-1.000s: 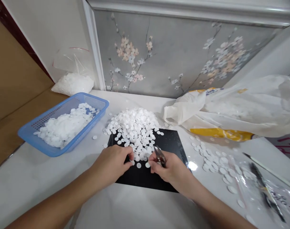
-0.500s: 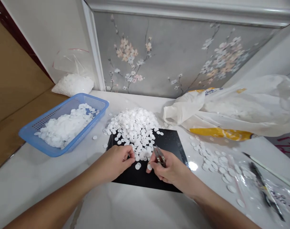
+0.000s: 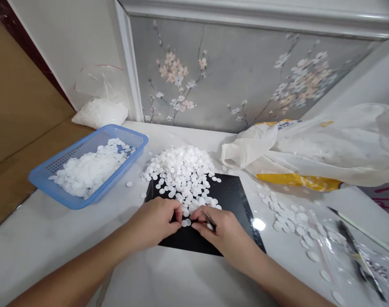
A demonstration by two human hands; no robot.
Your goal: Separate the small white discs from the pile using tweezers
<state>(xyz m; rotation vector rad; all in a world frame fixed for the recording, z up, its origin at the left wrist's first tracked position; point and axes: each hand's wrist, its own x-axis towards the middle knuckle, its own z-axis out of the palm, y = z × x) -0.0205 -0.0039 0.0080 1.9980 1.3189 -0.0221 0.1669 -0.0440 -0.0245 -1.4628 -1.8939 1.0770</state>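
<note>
A heap of small white discs (image 3: pixel 188 170) covers the far part of a black board (image 3: pixel 197 244) and spills onto the table behind it. My left hand (image 3: pixel 160 219) rests at the heap's near edge, with thumb and index finger curled together. Whatever they pinch is hidden. Two loose discs (image 3: pixel 185 222) lie at those fingertips. From the right, my right hand (image 3: pixel 221 228) is closed around small metal thread snips (image 3: pixel 208 219), mostly covered by the fingers. Its index finger and thumb reach toward the same two discs.
To the left stands a blue basket (image 3: pixel 68 202) holding more discs, with a clear bag (image 3: pixel 100 113) of white pieces behind. A white plastic bag (image 3: pixel 296 157) lies at right. Scattered discs (image 3: pixel 285 215), a pen-like black tool (image 3: pixel 357 256) and clear plastic packaging (image 3: pixel 328 247) lie nearer.
My right hand has turned and moved inward toward the left hand, so the snips are now less visible. The left hand has barely moved. The board has shifted or turned slightly.
</note>
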